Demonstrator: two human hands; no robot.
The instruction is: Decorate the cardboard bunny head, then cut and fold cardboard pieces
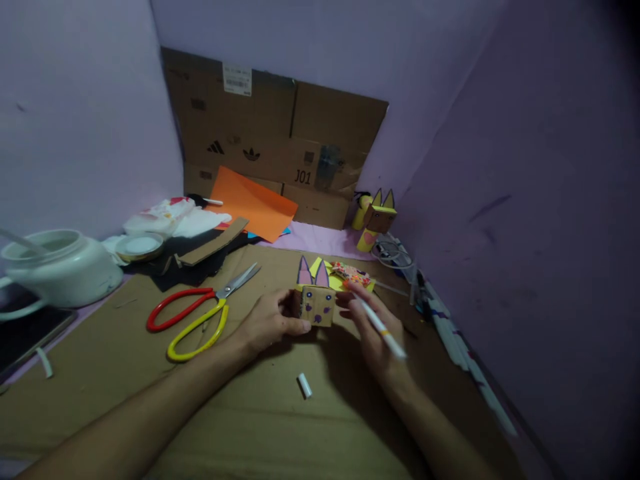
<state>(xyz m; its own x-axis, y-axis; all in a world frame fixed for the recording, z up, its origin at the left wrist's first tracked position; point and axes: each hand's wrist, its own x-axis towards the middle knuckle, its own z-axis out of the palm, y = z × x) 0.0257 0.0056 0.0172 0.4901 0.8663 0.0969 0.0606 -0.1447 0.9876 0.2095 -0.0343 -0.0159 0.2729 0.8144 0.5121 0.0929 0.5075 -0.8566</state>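
My left hand point(273, 321) grips a small cardboard animal head point(318, 308) from its left side, thumb along the lower front edge. The head is box-shaped, with two pointed ears with pink insides, drawn eyes and purple marks on its face. Between the fingers of my right hand point(377, 330) is a white marker pen point(381, 325) with an orange tip, pointing up and left. Its tip is close to the head's right ear; whether it touches anything, I cannot tell. A white pen cap point(304, 386) lies on the cardboard below the head.
Scissors point(220, 300) with red and yellow handles lie left of my left hand. Further left stands a white pot point(65, 263). Orange paper point(255, 203) leans at the back by a cardboard panel point(270, 127). Another eared figure point(379, 219) stands back right. Several markers point(450, 340) line the right wall.
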